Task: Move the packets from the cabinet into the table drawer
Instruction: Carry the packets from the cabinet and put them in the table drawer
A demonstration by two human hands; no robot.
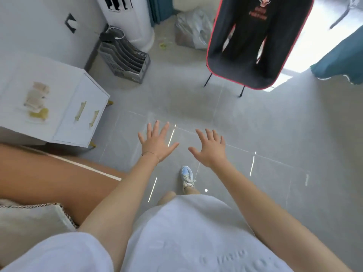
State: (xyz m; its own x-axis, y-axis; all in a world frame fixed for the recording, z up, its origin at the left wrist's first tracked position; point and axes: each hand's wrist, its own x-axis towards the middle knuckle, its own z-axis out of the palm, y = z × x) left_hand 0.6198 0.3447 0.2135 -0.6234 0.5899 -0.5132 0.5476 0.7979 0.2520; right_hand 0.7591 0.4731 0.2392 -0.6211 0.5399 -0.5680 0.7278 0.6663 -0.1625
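Floor: pale grey tiled floor fills most of the view, and both arms reach out over it with nothing underneath to pick up.
Chair: black fabric folding chair with red piping stands at the far side, well clear of the hands.
Cabinet: low white cabinet with two gold bar handles sits off to the left, both fronts closed, so I judge nothing has been opened yet.
File rack: grey tiered plastic file rack stands on the floor behind the cabinet, near the wall.
Packets: small pale cream and yellow packets lie in a loose cluster on the cabinet's top, blurred, well apart from either hand; that is where the task's things are.
Table drawer: not in view.
Left hand: left hand with a thin wrist chain is flat, palm down, grip spread wide and empty.
Right hand: right hand just beside it, grip spread wide too, holding nothing.
Reading: looks like a ready pose before the turn left toward the packets.
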